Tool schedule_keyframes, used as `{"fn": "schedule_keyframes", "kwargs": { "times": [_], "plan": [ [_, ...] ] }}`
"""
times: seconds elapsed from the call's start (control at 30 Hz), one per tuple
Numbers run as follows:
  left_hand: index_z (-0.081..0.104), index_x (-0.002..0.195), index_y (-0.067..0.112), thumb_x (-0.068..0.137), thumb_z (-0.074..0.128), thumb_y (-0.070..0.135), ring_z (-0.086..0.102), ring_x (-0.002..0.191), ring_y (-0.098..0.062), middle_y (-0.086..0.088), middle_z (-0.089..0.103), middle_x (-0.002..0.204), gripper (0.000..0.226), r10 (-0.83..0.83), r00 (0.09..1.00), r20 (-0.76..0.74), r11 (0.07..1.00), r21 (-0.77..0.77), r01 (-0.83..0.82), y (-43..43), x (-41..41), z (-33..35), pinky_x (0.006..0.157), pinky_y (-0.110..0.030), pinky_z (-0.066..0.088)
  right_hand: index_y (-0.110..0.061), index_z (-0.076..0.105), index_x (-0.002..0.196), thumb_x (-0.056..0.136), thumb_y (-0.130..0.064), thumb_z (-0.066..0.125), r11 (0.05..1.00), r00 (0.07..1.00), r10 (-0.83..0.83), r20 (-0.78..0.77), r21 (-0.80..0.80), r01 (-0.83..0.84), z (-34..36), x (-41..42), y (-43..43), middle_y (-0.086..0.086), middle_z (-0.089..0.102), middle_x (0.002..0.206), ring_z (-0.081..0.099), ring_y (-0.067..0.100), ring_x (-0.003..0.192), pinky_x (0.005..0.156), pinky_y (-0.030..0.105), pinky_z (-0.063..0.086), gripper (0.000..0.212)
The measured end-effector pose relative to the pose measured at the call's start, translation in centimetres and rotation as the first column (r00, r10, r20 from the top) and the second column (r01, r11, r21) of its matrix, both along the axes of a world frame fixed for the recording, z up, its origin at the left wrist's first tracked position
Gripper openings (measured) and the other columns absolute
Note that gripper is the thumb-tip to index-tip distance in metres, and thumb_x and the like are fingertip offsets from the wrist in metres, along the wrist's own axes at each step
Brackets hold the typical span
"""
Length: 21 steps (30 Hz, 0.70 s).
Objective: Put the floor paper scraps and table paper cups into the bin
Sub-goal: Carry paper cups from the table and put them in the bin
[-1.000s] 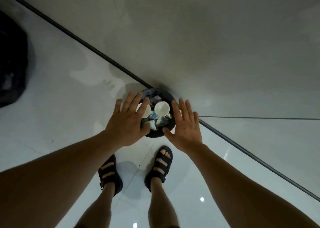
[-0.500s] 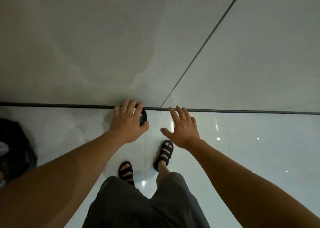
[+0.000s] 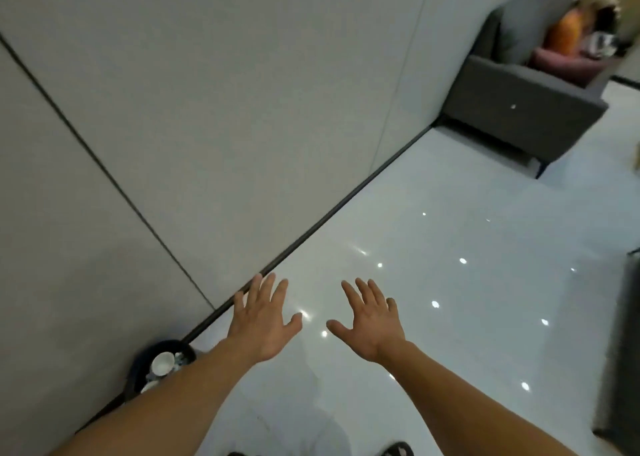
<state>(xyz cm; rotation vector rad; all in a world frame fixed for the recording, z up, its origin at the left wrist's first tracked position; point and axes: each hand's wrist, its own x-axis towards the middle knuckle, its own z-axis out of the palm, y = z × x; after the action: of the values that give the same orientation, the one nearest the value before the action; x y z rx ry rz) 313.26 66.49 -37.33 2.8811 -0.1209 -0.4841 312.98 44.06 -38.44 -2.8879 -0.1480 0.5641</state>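
A round black bin (image 3: 138, 369) stands on the floor against the wall at the lower left, partly hidden behind my left forearm. A white paper cup (image 3: 162, 363) and bits of paper show inside it. My left hand (image 3: 264, 320) is stretched out over the glossy floor, up and to the right of the bin, fingers spread and holding nothing. My right hand (image 3: 370, 320) hovers beside it, also spread and holding nothing. No paper scraps show on the visible floor.
A grey panelled wall (image 3: 207, 109) runs along the left with a dark baseboard. A grey sofa (image 3: 519, 116) with people sitting on it stands at the far right. A dark piece of furniture (image 3: 623, 351) edges the right side. My sandal toe (image 3: 398, 450) shows at the bottom.
The view has swung up and to the right, away from the bin; the bin moved from under my hands to the lower left. Both hands stay spread and holding nothing.
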Motion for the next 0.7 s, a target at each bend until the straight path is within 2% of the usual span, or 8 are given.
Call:
{"fn": "schedule_keyframes", "kwargs": {
  "times": [0.13, 0.3, 0.47, 0.7],
  "plan": [
    [0.004, 0.152, 0.027, 0.09, 0.029, 0.063, -0.012, 0.147, -0.021, 0.001, -0.005, 0.161, 0.076, -0.182, 0.983, 0.029, 0.983, 0.02, 0.181, -13.0, 2.7, 1.4, 0.117, -0.051, 0.002, -0.036, -0.001, 0.155, 0.085, -0.079, 0.028, 0.968, 0.97, -0.241, 0.016, 0.08, 0.239, 0.5, -2.8, -12.3, -0.002, -0.001, 0.165, -0.009, 0.02, 0.15, 0.118, 0.051, 0.005, 0.087],
    [0.006, 0.152, 0.027, 0.091, 0.03, 0.061, -0.011, 0.147, -0.019, 0.003, -0.002, 0.161, 0.074, -0.374, 0.926, 0.056, 0.927, -0.01, 0.375, -29.0, 3.7, 2.2, 0.117, -0.048, 0.003, -0.034, 0.001, 0.155, 0.087, -0.076, 0.032, 0.834, 0.841, -0.539, -0.032, 0.118, 0.539, 0.7, -6.7, -27.6, -0.001, 0.001, 0.164, -0.008, 0.021, 0.15, 0.118, 0.052, 0.005, 0.086],
    [0.008, 0.152, 0.027, 0.091, 0.032, 0.062, -0.008, 0.147, -0.02, 0.002, 0.001, 0.161, 0.074, -0.513, 0.856, 0.069, 0.857, -0.01, 0.515, -40.1, 4.6, 2.5, 0.117, -0.048, 0.005, -0.034, 0.002, 0.155, 0.087, -0.076, 0.032, 0.743, 0.75, -0.661, -0.013, 0.128, 0.657, 1.2, -8.5, -36.6, 0.0, 0.001, 0.164, -0.008, 0.021, 0.15, 0.118, 0.053, 0.006, 0.086],
    [0.006, 0.152, 0.027, 0.09, 0.031, 0.063, -0.011, 0.147, -0.019, 0.003, -0.002, 0.161, 0.075, -0.639, 0.768, 0.03, 0.768, -0.029, 0.64, -52.2, 9.5, 1.2, 0.117, -0.048, 0.005, -0.032, 0.003, 0.156, 0.087, -0.075, 0.033, 0.628, 0.637, -0.769, -0.055, 0.13, 0.768, 0.1, -5.9, -45.1, 0.0, -0.001, 0.164, -0.01, 0.021, 0.15, 0.118, 0.054, 0.005, 0.086]
  ]
}}
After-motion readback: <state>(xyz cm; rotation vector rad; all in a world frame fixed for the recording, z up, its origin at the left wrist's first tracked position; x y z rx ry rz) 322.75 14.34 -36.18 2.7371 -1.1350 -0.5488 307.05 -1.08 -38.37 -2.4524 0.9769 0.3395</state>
